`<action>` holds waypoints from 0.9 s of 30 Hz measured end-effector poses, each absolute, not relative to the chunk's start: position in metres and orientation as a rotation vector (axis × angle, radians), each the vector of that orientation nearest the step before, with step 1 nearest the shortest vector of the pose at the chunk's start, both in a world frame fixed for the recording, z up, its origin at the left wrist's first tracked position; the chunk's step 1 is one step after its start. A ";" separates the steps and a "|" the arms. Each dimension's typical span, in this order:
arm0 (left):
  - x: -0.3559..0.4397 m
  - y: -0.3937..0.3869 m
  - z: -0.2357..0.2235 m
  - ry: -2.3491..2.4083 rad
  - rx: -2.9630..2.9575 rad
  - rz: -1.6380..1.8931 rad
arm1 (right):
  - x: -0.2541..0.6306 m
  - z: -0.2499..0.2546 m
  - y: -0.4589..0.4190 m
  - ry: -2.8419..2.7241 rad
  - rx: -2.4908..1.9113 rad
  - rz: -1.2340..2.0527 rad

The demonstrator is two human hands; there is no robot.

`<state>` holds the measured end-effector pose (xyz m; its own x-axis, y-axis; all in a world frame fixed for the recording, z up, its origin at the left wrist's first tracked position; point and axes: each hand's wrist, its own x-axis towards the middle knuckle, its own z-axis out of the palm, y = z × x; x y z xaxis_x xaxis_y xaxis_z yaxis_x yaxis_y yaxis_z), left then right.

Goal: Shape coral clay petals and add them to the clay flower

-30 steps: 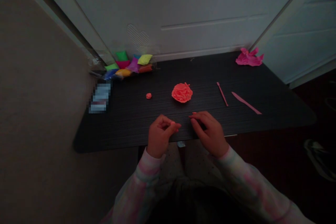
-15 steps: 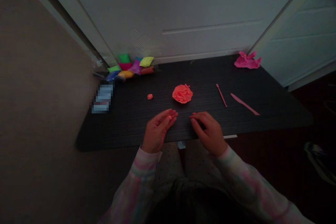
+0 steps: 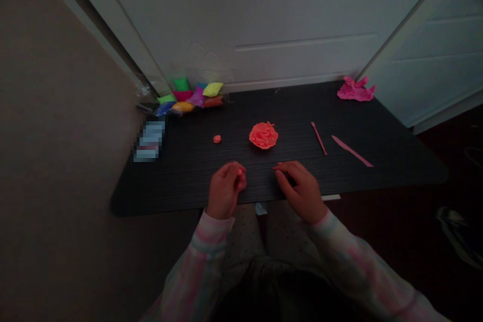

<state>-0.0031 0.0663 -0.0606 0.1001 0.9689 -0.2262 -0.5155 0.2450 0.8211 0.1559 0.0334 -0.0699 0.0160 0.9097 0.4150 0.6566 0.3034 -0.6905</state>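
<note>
1. Fingers of my left hand [image 3: 225, 190] were curled in close, and a tiny pink bit of clay [image 3: 240, 173] showed at the tips, pinched between them
2. My right hand [image 3: 301, 188] lay on the dark table [image 3: 181, 181] near its front edge, fingers bent and a little apart, and I could not tell if it held anything
3. Both hands were near each other but not touching
4. Just past my hands sat the orange clay flower [image 3: 263, 135], in the middle of the table
5. A small orange ball [image 3: 217, 139] lay to the left of the flower, a bit apart from it
6. Two pink clay tools [image 3: 319, 138] lay to the right of the flower
7. Bright clay bags [image 3: 190, 96] were piled at the back left, and a crumpled pink wrapper [image 3: 355, 90] was at the back right
</note>
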 end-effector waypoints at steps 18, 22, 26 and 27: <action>-0.003 0.067 -0.064 0.823 0.624 1.286 | 0.156 -0.074 0.034 -1.713 -1.417 0.345; -0.003 0.068 -0.063 0.814 0.605 1.300 | 0.156 -0.074 0.034 -1.715 -1.418 0.345; -0.004 0.067 -0.062 0.817 0.597 1.281 | 0.156 -0.074 0.033 -1.718 -1.419 0.344; -0.004 0.067 -0.061 0.822 0.597 1.280 | 0.156 -0.074 0.033 -1.718 -1.419 0.344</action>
<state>-0.0044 0.0670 -0.0615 0.0789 0.9770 -0.1979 -0.5864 0.2060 0.7834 0.1563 0.0334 -0.0737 0.0149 0.9008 0.4340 0.6642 0.3156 -0.6777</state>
